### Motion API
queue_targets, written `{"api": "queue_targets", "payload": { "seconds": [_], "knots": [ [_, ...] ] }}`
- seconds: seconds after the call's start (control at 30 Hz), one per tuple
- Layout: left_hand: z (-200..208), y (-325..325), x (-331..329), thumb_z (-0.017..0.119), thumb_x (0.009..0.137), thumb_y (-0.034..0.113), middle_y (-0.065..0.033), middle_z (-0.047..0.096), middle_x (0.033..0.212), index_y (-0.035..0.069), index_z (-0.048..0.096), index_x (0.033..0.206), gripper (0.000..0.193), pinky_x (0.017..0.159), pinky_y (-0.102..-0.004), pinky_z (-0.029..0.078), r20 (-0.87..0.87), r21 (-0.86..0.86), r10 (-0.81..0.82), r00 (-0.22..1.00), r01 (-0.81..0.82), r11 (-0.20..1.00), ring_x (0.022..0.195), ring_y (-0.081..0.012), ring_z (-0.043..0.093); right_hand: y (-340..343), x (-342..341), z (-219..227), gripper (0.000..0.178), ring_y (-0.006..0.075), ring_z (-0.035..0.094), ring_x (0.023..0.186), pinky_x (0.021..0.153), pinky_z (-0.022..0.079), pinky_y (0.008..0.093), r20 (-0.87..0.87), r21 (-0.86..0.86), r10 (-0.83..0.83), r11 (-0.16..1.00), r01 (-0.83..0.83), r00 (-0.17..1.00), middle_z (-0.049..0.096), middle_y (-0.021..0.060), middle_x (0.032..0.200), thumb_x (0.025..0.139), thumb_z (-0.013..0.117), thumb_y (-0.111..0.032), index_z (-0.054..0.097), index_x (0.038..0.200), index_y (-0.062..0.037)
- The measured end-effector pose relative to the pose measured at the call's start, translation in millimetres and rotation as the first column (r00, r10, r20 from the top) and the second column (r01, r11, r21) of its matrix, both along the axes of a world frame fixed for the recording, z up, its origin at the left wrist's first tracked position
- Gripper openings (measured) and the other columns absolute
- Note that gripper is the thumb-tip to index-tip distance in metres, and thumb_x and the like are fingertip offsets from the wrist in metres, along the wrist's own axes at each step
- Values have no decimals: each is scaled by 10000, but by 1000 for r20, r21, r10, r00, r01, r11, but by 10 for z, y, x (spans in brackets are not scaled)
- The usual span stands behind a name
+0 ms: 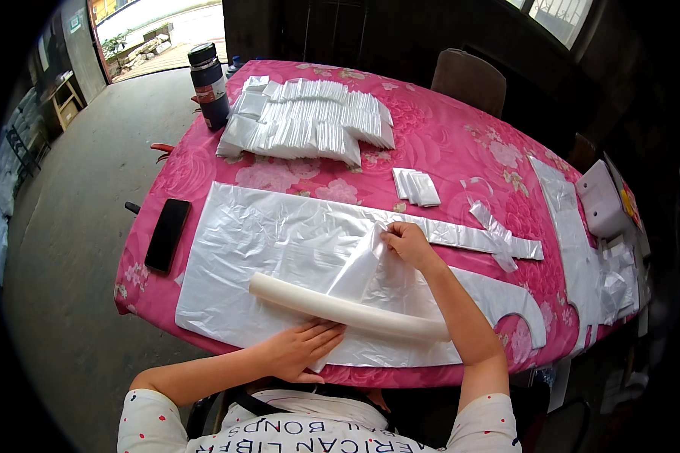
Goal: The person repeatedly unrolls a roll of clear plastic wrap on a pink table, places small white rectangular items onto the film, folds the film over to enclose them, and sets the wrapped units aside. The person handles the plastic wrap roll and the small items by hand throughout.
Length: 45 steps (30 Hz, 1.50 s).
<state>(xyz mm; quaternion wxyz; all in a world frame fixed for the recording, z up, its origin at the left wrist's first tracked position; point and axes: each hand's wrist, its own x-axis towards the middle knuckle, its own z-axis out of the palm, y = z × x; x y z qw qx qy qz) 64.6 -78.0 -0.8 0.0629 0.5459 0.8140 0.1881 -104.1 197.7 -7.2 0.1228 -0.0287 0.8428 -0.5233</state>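
Dark capital letters are running in two lines across the front of the white shirt, appearing upside down and partly cut off at the lower edge. A red and pale label is wrapping the dark bottle, its print being too small to read.

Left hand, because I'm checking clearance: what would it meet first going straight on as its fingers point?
Probably the white roll, just beyond the left hand; whether they touch is unclear.
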Motion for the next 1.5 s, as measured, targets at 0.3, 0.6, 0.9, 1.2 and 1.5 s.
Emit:
{"api": "queue_targets", "payload": {
  "seconds": [0.3, 0.6, 0.9, 1.2, 1.5],
  "knots": [
    [-99, 137, 303, 521, 787, 528, -222, 351, 1365, -13, 407, 1281, 742, 1079, -452, 187, -94, 29, 129, 987, -127, 992, 1292, -341, 311, -266, 805, 415, 472, 221, 561, 882, 757, 469, 324, -274, 125, 67, 992, -33, 959, 527, 139, 1090, 800, 633, -179, 479, 1215, -13],
    [-152, 232, 541, 575, 745, 473, -185, 321, 1401, 21, 396, 1308, 744, 1070, -451, 207, -195, -69, 185, 963, -202, 977, 1306, -311, 299, -163, 1676, 365, 519, 307, 552, 894, 779, 444, 391, -489, 518, 355, 853, -62, 796, 585, 122, 1025, 678, 668, -85, 547, 1183, -76],
    [-63, 69, 286, 553, 782, 322, -112, 273, 1444, 87, 334, 1360, 661, 1085, -411, 187, -123, -141, -45, 991, 28, 990, 1349, -237, 233, 706, 1450, 384, 516, 300, 538, 954, 833, 435, 365, -538, 500, 31, 816, 289, 843, 576, 132, 1050, 709, 654, -67, 531, 1211, -73],
    [-232, 168, 582, 404, 847, 209, -99, 341, 1407, 139, 367, 1340, 500, 1079, -422, 193, -313, -151, 13, 950, -63, 987, 1315, -242, 301, -233, 1829, 363, 471, 260, 514, 1036, 923, 364, 431, -494, 538, 443, 831, -137, 748, 557, 81, 1112, 703, 609, -33, 574, 1162, -134],
    [-234, 133, 563, 408, 848, 198, -101, 281, 1444, 127, 325, 1369, 532, 1080, -393, 207, -279, -140, -9, 960, -32, 990, 1337, -235, 264, -191, 411, 157, 450, 247, 520, 1005, 983, 310, 434, -641, 509, 320, 858, 74, 698, 581, 64, 1088, 731, 591, -22, 573, 1167, -135]
  ]
}}
